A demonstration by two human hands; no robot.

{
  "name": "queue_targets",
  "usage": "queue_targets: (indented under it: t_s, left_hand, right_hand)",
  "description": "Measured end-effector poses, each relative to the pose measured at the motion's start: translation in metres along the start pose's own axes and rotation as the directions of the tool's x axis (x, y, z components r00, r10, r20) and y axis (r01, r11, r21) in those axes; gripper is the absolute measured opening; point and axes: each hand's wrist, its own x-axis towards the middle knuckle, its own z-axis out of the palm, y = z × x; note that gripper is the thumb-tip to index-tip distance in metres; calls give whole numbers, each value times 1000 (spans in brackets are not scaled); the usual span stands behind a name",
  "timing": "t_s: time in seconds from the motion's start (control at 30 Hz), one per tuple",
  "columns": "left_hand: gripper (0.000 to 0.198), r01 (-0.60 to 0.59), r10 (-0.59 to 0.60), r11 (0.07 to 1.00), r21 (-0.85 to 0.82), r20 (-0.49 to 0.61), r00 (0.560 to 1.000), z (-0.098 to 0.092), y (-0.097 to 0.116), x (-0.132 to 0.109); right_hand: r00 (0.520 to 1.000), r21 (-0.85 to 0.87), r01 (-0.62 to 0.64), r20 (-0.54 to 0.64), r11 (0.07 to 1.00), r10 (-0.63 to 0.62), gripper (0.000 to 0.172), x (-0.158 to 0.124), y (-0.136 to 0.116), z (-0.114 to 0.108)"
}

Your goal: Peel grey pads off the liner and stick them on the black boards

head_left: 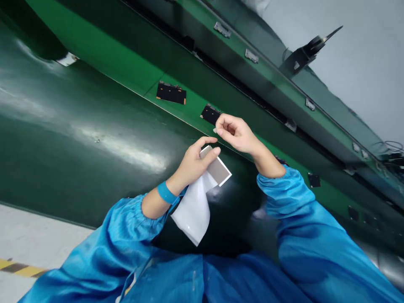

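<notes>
My left hand (193,163) grips a stack of flat grey pieces with white edges (220,171) between thumb and fingers. From it hangs a white glossy sheet (193,210), curled and dangling over my lap. To the right and slightly higher, my right hand (237,134) is closed in a pinch. A tiny pale piece (215,131) shows at its fingertips; its kind is too small to make out. Just behind that hand lies a black flat part (209,114) with small copper-coloured spots, partly covered by the fingers.
A green conveyor belt (139,82) runs diagonally past the dark green bench (78,168). Another black flat part (171,93) lies on it to the left, a further one (314,180) to the right. A black tool with a pointed tip (304,54) stands beyond the rail.
</notes>
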Motion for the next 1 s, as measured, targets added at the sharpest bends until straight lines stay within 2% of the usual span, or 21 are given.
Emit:
queue_targets:
  t_s: [0.17,0.3,0.5,0.63,0.73,0.83,0.93,1.0]
  left_hand:
    - [37,42,-41,998,-45,22,999,3,-6,1]
    - [32,56,-54,995,-82,28,998,3,-8,2]
    - [24,68,-68,992,-110,11,998,2,-6,2]
    - [19,47,-47,997,-67,-3,999,3,-5,3]
    - [15,47,-49,998,-50,-56,997,3,-4,2]
    - [12,49,-51,999,-24,-81,995,5,-3,2]
    - [10,30,-30,999,21,-5,1000,8,-4,0]
    - [9,17,-19,999,38,55,998,10,-6,0]
  right_hand:
    - [998,-4,-22,65,1000,23,31,-28,5,-4]
    - [991,-6,59,123,998,-58,14,-35,4,-1]
    - [985,-46,121,126,992,-114,10,-35,0,6]
    - [985,-60,107,143,992,-97,10,-39,-2,6]
    - [988,-61,76,136,995,-67,12,-38,2,3]
    - [996,-47,72,51,996,-70,13,-17,12,0]
    - [996,-100,84,-6,991,-85,18,27,22,3]
    - [997,-193,73,20,979,-70,18,63,27,9]
